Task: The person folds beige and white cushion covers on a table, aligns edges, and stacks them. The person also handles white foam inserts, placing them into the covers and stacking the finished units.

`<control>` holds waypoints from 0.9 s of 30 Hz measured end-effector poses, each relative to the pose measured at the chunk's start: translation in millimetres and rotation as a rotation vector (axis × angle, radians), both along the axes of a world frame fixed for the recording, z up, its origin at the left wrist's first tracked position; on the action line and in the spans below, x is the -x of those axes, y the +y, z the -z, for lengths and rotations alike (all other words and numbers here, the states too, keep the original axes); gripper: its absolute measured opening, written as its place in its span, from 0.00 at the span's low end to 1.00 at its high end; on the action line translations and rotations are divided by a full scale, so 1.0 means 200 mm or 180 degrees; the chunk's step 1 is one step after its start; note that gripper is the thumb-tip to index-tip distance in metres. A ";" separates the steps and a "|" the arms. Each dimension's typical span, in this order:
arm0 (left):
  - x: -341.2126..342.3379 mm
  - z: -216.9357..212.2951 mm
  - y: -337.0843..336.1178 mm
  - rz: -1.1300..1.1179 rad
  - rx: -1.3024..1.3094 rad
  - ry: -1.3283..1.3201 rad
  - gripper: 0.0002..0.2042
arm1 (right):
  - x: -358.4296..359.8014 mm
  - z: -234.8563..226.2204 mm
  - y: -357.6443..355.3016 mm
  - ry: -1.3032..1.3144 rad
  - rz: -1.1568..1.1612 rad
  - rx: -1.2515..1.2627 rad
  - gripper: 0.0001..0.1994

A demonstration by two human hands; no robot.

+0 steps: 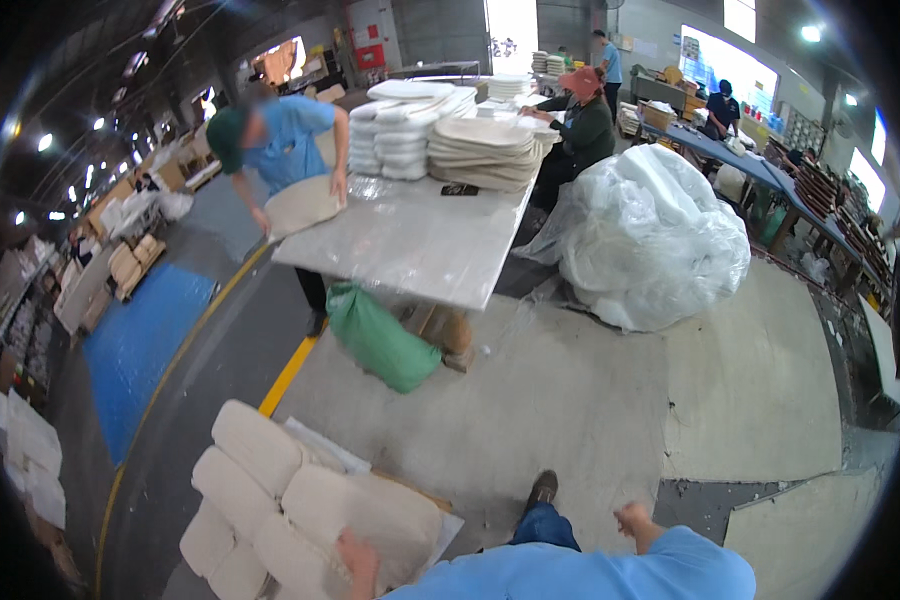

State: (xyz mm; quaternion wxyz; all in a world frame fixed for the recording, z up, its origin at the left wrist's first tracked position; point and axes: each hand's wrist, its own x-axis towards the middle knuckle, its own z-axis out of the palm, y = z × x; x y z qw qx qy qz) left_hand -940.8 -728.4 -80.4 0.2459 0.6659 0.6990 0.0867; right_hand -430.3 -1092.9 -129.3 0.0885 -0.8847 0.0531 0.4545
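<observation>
Ahead stands a broad pale surface (400,245), with white cushions (395,130) heaped high and a stack of beige pads (485,155) beside them; a small dark flat object (460,189) lies in front. At its left end a co-worker in a blue shirt (295,145) and green cap holds a rounded beige pad (305,208) with both hands. A green sack (380,340) slumps on the floor below the near edge, next to brown blocks (453,335). To the right, a huge bundle in clear plastic (660,240) takes up much of the floor, close to a seated person in a red hat (580,85).

The beige cushions (360,505) lie at lower left in overlapping rows, near the wearer's body. They are plump, matte and cloth-like, rounded at the corners; the bundle's wrap is glossy and crumpled, the sack creased and bulging, the surface smooth and shiny.

The left hand (358,555) is blurred over the cushions; I cannot tell whether it grips or touches one. The right hand (632,518) is out to the side above the grey floor (590,420), fingers bent; how tightly, I cannot tell.
</observation>
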 end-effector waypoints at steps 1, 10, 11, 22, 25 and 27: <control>-0.18 0.00 0.03 0.0081 0.0051 -0.0222 0.35 | 0.02 0.04 -0.05 -0.0091 0.0026 -0.0202 0.14; -1.65 -0.21 0.27 0.1694 0.0625 -0.0577 0.25 | -0.52 0.09 0.16 0.0725 -0.0975 -0.0858 0.37; -1.71 -0.19 0.30 0.1589 0.0711 -0.0676 0.25 | -0.69 0.01 0.28 0.0712 -0.0812 -0.0831 0.37; -2.63 -0.16 0.89 0.0697 0.2340 -0.1879 0.22 | -1.99 -0.15 0.60 -0.0358 0.1938 -0.1324 0.26; -2.88 -0.41 1.14 0.0556 0.2978 -0.2760 0.23 | -2.03 -0.13 0.81 0.0022 0.1461 -0.0813 0.23; -3.13 -0.73 1.31 0.1208 0.3206 -0.2832 0.24 | -2.06 -0.16 1.05 0.0302 0.0983 -0.0639 0.23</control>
